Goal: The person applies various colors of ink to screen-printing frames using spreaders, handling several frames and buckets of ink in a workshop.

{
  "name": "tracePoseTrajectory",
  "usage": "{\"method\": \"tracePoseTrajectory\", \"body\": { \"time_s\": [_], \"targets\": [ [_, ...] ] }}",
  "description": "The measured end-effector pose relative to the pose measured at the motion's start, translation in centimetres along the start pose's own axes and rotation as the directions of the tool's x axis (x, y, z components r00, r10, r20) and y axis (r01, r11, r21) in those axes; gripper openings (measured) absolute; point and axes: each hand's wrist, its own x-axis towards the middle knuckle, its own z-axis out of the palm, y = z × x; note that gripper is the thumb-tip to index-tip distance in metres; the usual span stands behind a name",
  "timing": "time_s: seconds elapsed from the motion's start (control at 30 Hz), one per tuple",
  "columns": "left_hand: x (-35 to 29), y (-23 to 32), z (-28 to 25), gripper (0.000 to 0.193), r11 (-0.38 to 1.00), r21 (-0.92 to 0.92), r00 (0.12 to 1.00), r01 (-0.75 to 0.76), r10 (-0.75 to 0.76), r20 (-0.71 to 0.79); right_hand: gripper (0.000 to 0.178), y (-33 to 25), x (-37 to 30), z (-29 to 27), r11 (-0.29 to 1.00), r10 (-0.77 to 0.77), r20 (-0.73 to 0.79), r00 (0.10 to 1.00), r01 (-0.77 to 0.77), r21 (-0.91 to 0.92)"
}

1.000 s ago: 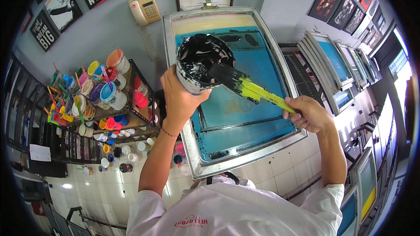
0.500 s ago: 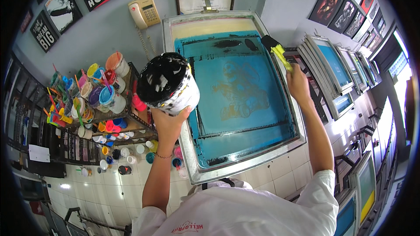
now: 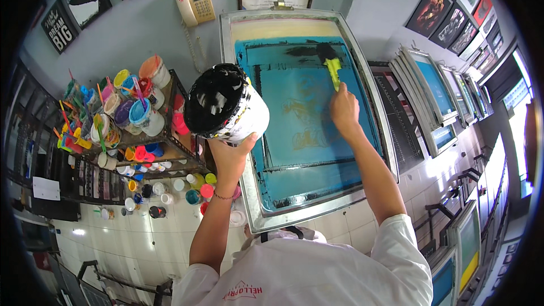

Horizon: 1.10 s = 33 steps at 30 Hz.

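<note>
In my left hand [image 3: 233,158] is a white bucket [image 3: 249,114] of glossy black ink [image 3: 218,93], tilted beside the left edge of a screen printing frame [image 3: 231,37]. My right hand [image 3: 345,109] is closed round the yellow-green handle of a spatula [image 3: 334,72]. Its ink-coated black end touches the far part of the blue mesh [image 3: 283,187], by a dark ink smear [image 3: 300,51]. A faint figure design [image 3: 309,113] shows in the middle of the mesh, partly behind my right hand. Black streaks border the design area.
At left, a shelf [image 3: 164,136] holds several paint tubs [image 3: 148,119] with sticks in them. More small pots [image 3: 192,196] stand on the tiled floor. A clamp [image 3: 280,3] sits at the frame's far edge. Several other screens [image 3: 425,82] lean at right.
My right hand has moved left, bringing the spatula from the frame's right rim onto the mesh. The dark smear has grown there. The bucket stays in my left hand.
</note>
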Motion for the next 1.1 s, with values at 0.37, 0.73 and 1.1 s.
{"method": "tracePoseTrajectory", "body": {
  "time_s": [0.37,0.73,1.1],
  "targets": [
    [1.7,-0.2,-2.6,0.091,0.97,0.22,0.994,-0.104,0.099,0.037,0.028,-7.9,-1.6,1.3,0.907,-0.118,0.155,0.981,0.043,0.418],
    [7.8,2.7,-0.5,0.091,0.716,0.67,0.979,-0.197,0.107,0.173,0.027,-6.3,-2.2,-14.4,0.522,-0.218,0.413,0.884,-0.253,0.815],
    [8.8,2.3,1.4,0.09,0.665,0.67,0.944,-0.33,0.221,0.245,0.036,-7.2,-8.0,-23.2,0.624,-0.762,-0.013,0.648,0.728,-0.285]
  ]
}}
